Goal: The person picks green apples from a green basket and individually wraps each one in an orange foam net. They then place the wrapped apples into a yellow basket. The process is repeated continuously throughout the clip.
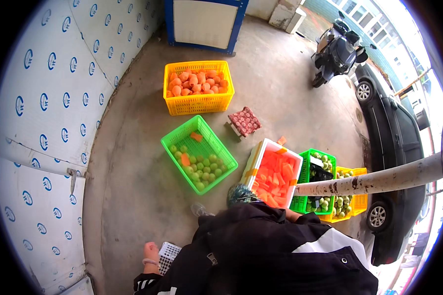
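At seven o'clock in the head view, the left hand (pixel 151 251) is just beside a white perforated plastic piece (pixel 170 251); whether it grips that cannot be told. Near center, toward nine, a green crate (pixel 207 130) holds green fruit (pixel 205 169); at eleven, a yellow crate (pixel 199 104) brims with orange rounded items (pixel 198 82). A patterned stool (pixel 244 121) stands between one and two. At four, a white foam box (pixel 249 173) carries orange pieces (pixel 273 177); the right hand (pixel 294 215), mostly hidden by a dark jacket (pixel 261 236), is at its lower edge, its grip unseen. Farther out, still at four, sits another fruit-filled green crate (pixel 303 172).
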`<state>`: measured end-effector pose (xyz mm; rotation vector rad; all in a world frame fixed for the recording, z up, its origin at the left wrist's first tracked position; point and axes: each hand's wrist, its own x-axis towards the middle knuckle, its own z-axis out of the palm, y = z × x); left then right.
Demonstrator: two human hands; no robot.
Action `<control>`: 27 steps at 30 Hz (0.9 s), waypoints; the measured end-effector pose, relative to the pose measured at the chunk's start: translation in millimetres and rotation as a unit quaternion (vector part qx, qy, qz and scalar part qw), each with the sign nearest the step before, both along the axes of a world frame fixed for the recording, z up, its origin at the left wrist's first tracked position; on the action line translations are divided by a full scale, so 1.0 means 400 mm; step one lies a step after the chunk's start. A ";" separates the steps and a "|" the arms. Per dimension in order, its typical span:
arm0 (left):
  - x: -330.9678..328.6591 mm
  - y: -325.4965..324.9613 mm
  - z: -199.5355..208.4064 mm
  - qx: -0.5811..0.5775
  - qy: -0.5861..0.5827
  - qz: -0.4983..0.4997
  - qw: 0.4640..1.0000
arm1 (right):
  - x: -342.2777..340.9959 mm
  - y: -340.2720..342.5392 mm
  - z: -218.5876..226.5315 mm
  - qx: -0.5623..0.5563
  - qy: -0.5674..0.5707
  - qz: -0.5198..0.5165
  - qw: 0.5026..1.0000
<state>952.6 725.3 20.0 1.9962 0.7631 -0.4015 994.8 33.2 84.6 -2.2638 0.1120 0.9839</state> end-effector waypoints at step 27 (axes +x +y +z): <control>0.373 -0.771 -0.120 -0.134 0.004 0.351 0.927 | 1.637 -0.025 -0.501 -0.164 -0.093 0.396 0.899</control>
